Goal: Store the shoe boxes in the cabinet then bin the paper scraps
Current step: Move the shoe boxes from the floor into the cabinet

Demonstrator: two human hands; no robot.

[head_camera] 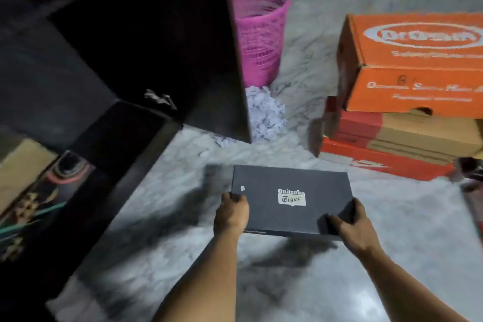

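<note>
Holding a flat matte-black shoe box above the marbled floor, left hand and right hand curled round its near corners. Dark cabinet stood open left. Shredded paper scraps lay heaped beside a pink mesh bin; orange cardboard boxes were stacked right.

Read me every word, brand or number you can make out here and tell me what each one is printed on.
"Onitsuka Tiger": lid of the black shoe box, held by the left hand and right hand.
"B" or "8", handwritten, unclear: front of the top orange box.
Oval logo and white lines on that orange box: too blurred to read.
Small white sticker on the black lid: too small to read.
</note>
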